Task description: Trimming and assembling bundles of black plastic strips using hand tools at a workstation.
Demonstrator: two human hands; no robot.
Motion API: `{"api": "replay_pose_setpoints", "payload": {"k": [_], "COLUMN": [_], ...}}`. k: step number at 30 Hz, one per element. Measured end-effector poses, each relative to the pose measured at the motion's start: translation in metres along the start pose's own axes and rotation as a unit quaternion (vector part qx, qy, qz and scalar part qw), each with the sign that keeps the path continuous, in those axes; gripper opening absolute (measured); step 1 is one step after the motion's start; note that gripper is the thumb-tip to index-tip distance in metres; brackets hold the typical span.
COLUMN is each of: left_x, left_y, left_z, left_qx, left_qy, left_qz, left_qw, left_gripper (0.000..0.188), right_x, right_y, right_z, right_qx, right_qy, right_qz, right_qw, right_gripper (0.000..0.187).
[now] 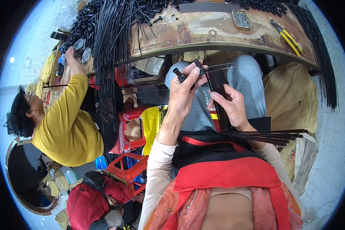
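My left hand (184,86) is closed around small black cylindrical fittings. One stepped black fitting (179,74) sticks out on its left side, and a slimmer black piece (197,63) rises between thumb and fingers. At its fingertips, thin rods stretch right toward my knee; the exact contact is too small to tell. My right hand (230,105) pinches a bundle of thin black rods (219,90) that slants between my legs, its upper end close to the left fingertips. Another bundle of black rods (270,137) lies across my lap, pointing right.
A worn wooden workbench (203,32) curves ahead, carrying yellow-handled pliers (287,38), a tray of small metal parts (241,19) and heaps of black fittings (84,32). Long black rods (113,42) overhang its edge. Left are a co-worker in yellow (69,126) and red stools (128,166).
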State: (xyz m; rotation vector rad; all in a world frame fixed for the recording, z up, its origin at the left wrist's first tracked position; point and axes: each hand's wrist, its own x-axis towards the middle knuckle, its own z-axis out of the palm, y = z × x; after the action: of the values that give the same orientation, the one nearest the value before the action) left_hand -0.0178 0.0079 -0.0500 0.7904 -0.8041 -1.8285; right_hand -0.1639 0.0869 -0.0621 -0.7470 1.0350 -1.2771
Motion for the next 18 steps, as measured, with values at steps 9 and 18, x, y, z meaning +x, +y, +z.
{"api": "replay_pose_setpoints", "payload": {"k": [9, 18], "left_x": [-0.001, -0.015], "left_y": [0.004, 0.003], "left_z": [0.002, 0.011], "left_qx": [0.035, -0.050], "left_qy": [-0.003, 0.001], "left_qz": [0.012, -0.008], "left_qw": [0.999, 0.999], "left_gripper": [0.029, 0.033], "right_x": [-0.004, -0.003], "right_y": [-0.003, 0.000], "right_z": [0.006, 0.006], "right_qx": [-0.031, -0.030], "right_qy": [0.006, 0.013], "right_qz": [-0.014, -0.022], "right_qw": [0.999, 0.999], "right_gripper": [0.018, 0.019]}}
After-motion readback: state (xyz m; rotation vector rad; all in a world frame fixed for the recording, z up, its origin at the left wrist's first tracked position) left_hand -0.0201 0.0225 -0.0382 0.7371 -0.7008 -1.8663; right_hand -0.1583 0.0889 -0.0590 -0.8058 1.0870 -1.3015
